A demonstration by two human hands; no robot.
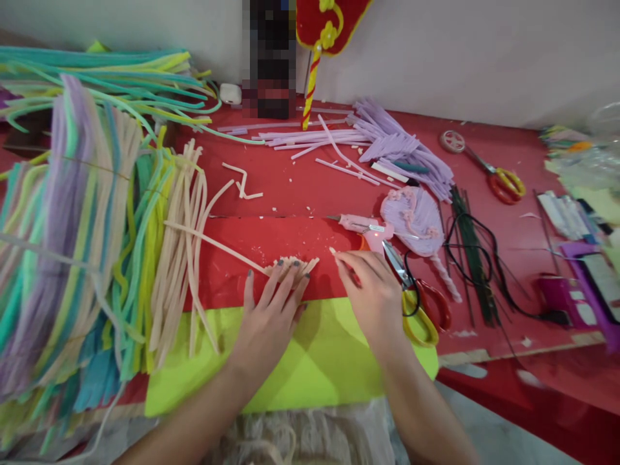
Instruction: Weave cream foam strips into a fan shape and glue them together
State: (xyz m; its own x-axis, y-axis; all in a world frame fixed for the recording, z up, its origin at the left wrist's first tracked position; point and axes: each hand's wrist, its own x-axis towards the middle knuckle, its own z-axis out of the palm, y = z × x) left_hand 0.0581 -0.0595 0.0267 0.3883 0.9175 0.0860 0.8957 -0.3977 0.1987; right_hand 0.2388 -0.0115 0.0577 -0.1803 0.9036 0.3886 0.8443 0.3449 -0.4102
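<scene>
My left hand (pixel 270 309) lies, fingers apart, on short cream stems (pixel 312 265), near-left of the pink glue gun (pixel 361 224); just this side of it, my right hand (pixel 372 290) curls, holding what, I can't tell.

With the pink glue gun (pixel 367 225) as marker: to its left and nearer the person, the left hand (pixel 274 294) lies, fingers spread, on clustered cream stems (pixel 314 265); just on its near side the right hand (pixel 371 287) curls, its grip unclear; right of it lies a lilac fan-shaped piece (pixel 416 223); well left, colourful stem bundles (pixel 72 226); nearer the person, a lime-green sheet (pixel 320 361)
</scene>
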